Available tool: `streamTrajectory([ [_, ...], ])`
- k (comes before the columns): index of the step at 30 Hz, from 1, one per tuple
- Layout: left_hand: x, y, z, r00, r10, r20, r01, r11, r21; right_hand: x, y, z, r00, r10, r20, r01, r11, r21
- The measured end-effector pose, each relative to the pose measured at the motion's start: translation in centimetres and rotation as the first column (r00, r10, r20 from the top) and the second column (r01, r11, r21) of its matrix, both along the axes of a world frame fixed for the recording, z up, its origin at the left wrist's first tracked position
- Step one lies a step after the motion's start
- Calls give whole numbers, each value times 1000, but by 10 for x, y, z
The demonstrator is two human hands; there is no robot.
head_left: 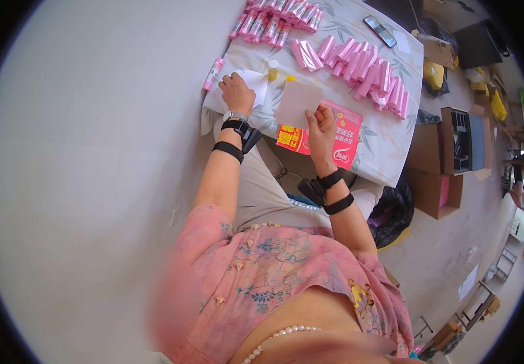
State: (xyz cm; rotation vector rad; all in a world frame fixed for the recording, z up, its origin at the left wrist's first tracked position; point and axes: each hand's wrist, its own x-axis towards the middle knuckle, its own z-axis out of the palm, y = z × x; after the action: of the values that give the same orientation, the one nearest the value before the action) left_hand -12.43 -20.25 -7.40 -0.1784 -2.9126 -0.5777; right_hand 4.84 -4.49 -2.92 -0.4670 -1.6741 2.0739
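My right hand [321,128] pinches the lower corner of a pale pink paper sheet [297,102] and holds it above a red and yellow printed leaflet [345,138] at the table's near edge. My left hand [236,92] rests palm down on a white sheet [256,82] at the table's left corner. A small yellow-capped bottle [272,69] stands just beyond the white sheet. Both wrists carry black bands with small black devices.
Several pink wrapped sticks lie in a fan [365,70] across the floral tablecloth [389,139], with more in a pile [277,21] at the far edge. One pink stick [213,74] hangs off the left edge. A dark phone [379,31] lies far right. Open cardboard boxes [441,164] stand on the floor.
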Motion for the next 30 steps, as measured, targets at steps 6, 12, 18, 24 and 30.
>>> streamTrajectory([
  [6, 5, -13, -5, 996, 11, 87, -28, 981, 190, 4, 3, -1, 1000, 8, 22, -8, 1000, 2],
  [12, 31, -37, -1, 982, 188, -29, -180, 967, 178, 5, 5, -5, 999, -21, 33, 21, 1000, 10],
  [18, 37, -56, -33, 942, 271, 198, -335, 745, 577, 3, 1, -15, 999, -6, 38, 5, 1000, 24],
  [24, 27, -68, -64, 936, 264, 234, -351, 638, 685, 2, -5, -14, 998, 13, 55, -13, 1000, 10],
  [30, 8, -58, -64, 897, 291, 332, -441, 567, 695, 3, -5, -15, 998, 11, 57, -12, 1000, 12],
])
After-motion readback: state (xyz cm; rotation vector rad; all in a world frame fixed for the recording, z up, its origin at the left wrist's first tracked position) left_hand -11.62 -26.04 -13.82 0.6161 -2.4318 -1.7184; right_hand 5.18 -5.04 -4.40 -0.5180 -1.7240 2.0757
